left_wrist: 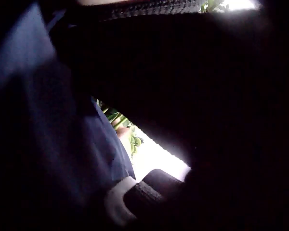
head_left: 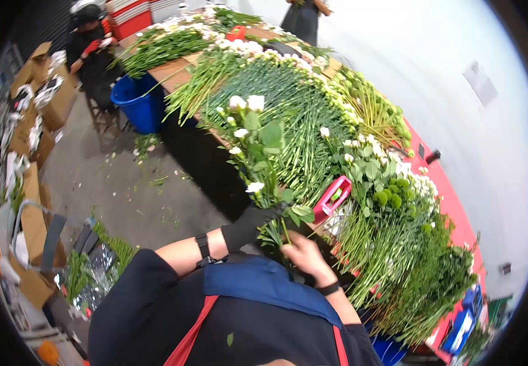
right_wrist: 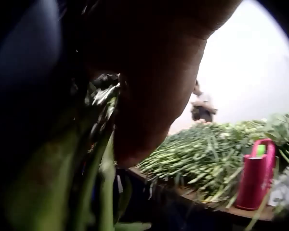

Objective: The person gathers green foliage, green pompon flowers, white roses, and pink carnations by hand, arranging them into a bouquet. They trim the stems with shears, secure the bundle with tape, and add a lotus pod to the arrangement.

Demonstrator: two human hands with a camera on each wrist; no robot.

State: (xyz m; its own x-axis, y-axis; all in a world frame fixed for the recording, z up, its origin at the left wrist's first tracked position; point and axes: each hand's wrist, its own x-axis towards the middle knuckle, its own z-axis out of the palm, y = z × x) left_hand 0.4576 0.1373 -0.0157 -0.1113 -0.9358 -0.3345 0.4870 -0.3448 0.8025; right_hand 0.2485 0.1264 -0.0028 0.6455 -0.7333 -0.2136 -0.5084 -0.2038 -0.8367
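Just in front of the apron, my black-gloved left hand [head_left: 256,223] grips a bunch of white flowers [head_left: 253,143] with broad green leaves, blooms pointing away from me. Below that grip, the bare right hand [head_left: 307,255] pinches green stems [head_left: 286,235] at the bunch's lower end. In the right wrist view, a finger [right_wrist: 151,110] of that hand lies against the stems [right_wrist: 106,183], dark and close to the camera. The left wrist view is mostly blacked out, with only a sliver of greenery [left_wrist: 135,142] and blue apron [left_wrist: 106,144] showing; the left fingers are hidden there.
A long table [head_left: 459,226] bears heaps of cut stems [head_left: 288,116] and green pompon blooms [head_left: 389,196]. A pink holder [head_left: 332,198] stands near its front edge. On the left are a blue bucket [head_left: 139,104], cardboard boxes [head_left: 59,100] and a seated person [head_left: 90,58]. Another person [head_left: 302,21] stands behind the table.
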